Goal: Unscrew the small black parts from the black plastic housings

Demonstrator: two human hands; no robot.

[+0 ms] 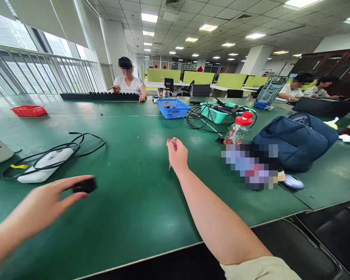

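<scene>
My left hand [51,198] pinches a small black block-like object [85,185] between thumb and fingers, held above the green table [128,217]. What kind of object it is I cannot make out. Out over the middle of the table, my right hand [178,155] is closed around a screwdriver [169,167]. Its thin shaft points down below the fist, and the end of its handle shows at the top; the fingers hide the rest. Beyond my left hand lies a white power strip [46,165] with a black cable looped over it.
A red tray [28,111], a blue basket [173,109] and a green basket [221,114] with cables stand farther back. To the right are a red-lidded jar [237,130], a blurred-out item [251,165] and a navy bag [291,142]. Across the table sits a person [128,83].
</scene>
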